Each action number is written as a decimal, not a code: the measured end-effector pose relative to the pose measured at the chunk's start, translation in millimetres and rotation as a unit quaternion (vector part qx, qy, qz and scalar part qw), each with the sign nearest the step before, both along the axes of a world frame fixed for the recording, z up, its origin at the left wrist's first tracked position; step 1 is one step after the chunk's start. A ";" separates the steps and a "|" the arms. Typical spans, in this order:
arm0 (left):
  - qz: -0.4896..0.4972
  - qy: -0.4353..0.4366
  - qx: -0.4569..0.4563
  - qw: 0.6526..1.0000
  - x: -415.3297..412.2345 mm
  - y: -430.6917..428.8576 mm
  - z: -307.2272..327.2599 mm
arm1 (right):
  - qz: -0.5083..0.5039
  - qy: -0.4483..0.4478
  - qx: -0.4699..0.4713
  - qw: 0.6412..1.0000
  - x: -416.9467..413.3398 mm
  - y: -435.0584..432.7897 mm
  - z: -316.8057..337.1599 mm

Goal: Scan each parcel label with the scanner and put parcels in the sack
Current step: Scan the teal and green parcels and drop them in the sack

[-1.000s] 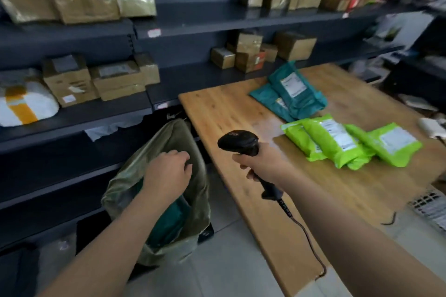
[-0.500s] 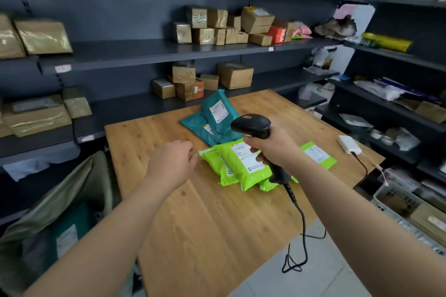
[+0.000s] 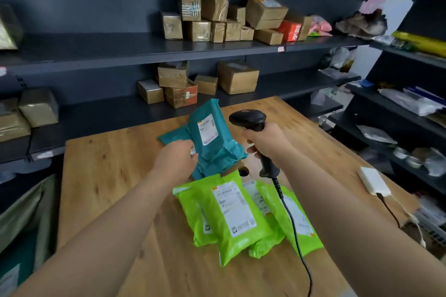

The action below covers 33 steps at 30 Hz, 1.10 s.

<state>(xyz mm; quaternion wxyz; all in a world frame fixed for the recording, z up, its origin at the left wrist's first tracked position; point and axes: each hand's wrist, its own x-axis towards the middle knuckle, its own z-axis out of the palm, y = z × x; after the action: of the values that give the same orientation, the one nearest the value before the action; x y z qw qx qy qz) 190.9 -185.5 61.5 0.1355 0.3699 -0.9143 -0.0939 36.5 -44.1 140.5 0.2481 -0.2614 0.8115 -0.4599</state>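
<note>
**A:** In the head view, where is the parcel being worked on?

**B:** The teal parcel [image 3: 210, 132] is tipped up off the desk [image 3: 108, 176], with its label [image 3: 206, 128] turned toward the scanner [image 3: 248, 119]. The left hand [image 3: 177, 159] grips its lower left edge, fingers curled round it. The right hand [image 3: 265, 142] is wrapped round the scanner's handle, with the head aimed at the label.

**A:** How will it handle?

**B:** It looks like a soft, crinkled plastic mailer, probably light. It stands up from one edge without flopping, so I'd guess the contents stiffen it a little. The film is likely slick, so a firm pinch on the edge, clear of the label, seems the right hold.

**A:** And the rest?

**B:** A second teal parcel [image 3: 169, 138] lies flat just behind. The green parcels [image 3: 231, 214] overlap in a pile nearer the person, and the scanner's cable trails over them. The sack [image 3: 26, 212] stands open beside the desk's left end.
</note>
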 end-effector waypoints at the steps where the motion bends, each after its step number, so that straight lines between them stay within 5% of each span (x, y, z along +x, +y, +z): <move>1: 0.005 -0.004 0.014 1.000 -12.7 -10.8 -6.6 | -0.003 -0.009 0.001 1.000 -10.6 -13.0 -6.5; 14: 0.067 0.003 0.271 0.960 -115.6 -98.4 -107.0 | 0.025 -0.116 0.044 0.992 -95.0 -116.9 -100.0; 17: 0.134 0.075 0.362 0.919 -132.6 -101.4 -115.4 | 0.038 -0.164 0.045 0.985 -104.6 -129.0 -115.0; 20: 0.211 0.206 0.475 0.829 -142.3 -95.8 -114.1 | 0.039 -0.192 0.040 0.980 -110.7 -132.0 -130.9; 24: 0.211 0.316 0.530 0.758 -141.5 -85.7 -101.1 | 0.040 -0.241 0.005 0.970 -113.5 -122.9 -133.7; 30: 0.157 0.369 0.571 0.716 -113.1 -66.1 -67.6 | 0.074 -0.257 -0.051 0.962 -108.0 -92.2 -102.0; 33: 0.129 0.392 0.550 0.726 -93.1 -43.3 -38.6 | 0.112 -0.251 -0.078 0.958 -98.3 -71.4 -78.4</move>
<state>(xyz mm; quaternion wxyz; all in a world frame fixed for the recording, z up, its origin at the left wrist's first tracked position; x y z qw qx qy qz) 97.8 -228.8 22.9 0.2652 0.4241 -0.5112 -0.6989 -61.7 -115.5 62.1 0.4730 -0.2452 0.6501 -0.5418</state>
